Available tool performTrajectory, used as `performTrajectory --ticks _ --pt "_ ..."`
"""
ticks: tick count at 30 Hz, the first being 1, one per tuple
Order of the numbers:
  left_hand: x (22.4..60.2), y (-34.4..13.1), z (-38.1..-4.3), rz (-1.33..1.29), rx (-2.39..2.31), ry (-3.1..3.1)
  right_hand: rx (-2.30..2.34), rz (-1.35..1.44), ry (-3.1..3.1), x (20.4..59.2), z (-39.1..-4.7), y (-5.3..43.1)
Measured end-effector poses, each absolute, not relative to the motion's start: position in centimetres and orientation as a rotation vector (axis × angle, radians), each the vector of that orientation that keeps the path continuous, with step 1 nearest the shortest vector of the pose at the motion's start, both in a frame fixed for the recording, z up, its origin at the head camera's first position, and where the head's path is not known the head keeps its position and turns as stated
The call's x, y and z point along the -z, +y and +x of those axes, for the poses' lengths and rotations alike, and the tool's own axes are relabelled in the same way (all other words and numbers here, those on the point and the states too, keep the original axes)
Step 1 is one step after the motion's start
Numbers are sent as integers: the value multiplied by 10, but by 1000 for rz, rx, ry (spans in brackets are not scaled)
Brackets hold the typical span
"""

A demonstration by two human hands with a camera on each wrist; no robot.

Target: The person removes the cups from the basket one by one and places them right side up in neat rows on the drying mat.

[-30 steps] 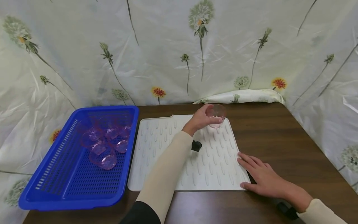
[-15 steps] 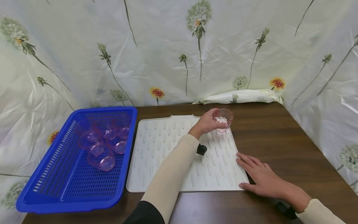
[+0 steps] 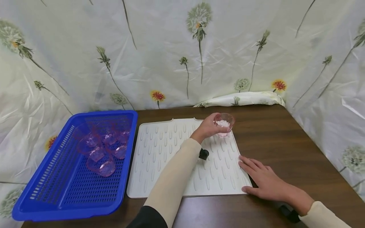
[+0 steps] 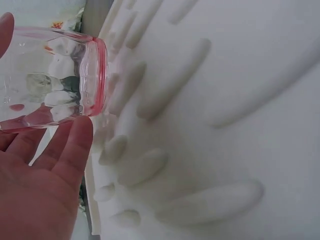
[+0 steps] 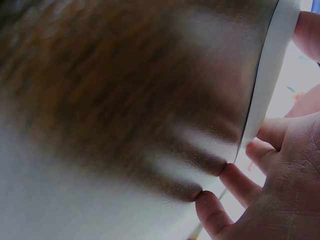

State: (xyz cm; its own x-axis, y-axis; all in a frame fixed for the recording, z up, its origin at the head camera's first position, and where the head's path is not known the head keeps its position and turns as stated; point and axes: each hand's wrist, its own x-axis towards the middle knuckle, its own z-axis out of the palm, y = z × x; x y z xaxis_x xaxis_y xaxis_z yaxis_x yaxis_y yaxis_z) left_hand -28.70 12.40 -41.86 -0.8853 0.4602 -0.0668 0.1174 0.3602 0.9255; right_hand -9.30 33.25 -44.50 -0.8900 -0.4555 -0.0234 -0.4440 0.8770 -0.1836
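Observation:
My left hand (image 3: 206, 129) grips a clear pink-tinted glass tumbler (image 3: 224, 124) at the far right corner of a white ridged drying mat (image 3: 159, 158). Upright, the tumbler (image 4: 60, 80) has its pink base at or just above the ridges in the left wrist view; whether it touches cannot be told. Thumb and fingers (image 4: 75, 145) lie on opposite sides of its wall. My right hand (image 3: 265, 180) rests at the mat's right edge, its fingers spread. The fingertips (image 5: 207, 202) touch the tabletop and mat edge in the right wrist view.
Left of the mat stands a blue plastic basket (image 3: 17, 207) with several pink tumblers (image 3: 101, 164) lying in its far part. Brown wooden tabletop (image 3: 273, 136) extends to the right. A flower-patterned sheet (image 3: 159, 47) hangs behind and at both sides.
The left hand has carried the tumbler slightly right and nearer, over the mat's far right corner. The right hand keeps its place at the mat's edge. The head view has shifted slightly.

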Motion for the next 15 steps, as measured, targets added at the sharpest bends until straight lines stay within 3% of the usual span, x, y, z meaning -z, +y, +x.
performTrajectory --ticks 15 --pt "422 123 -286 536 -1537 2286 250 -709 2992 445 -93 331"
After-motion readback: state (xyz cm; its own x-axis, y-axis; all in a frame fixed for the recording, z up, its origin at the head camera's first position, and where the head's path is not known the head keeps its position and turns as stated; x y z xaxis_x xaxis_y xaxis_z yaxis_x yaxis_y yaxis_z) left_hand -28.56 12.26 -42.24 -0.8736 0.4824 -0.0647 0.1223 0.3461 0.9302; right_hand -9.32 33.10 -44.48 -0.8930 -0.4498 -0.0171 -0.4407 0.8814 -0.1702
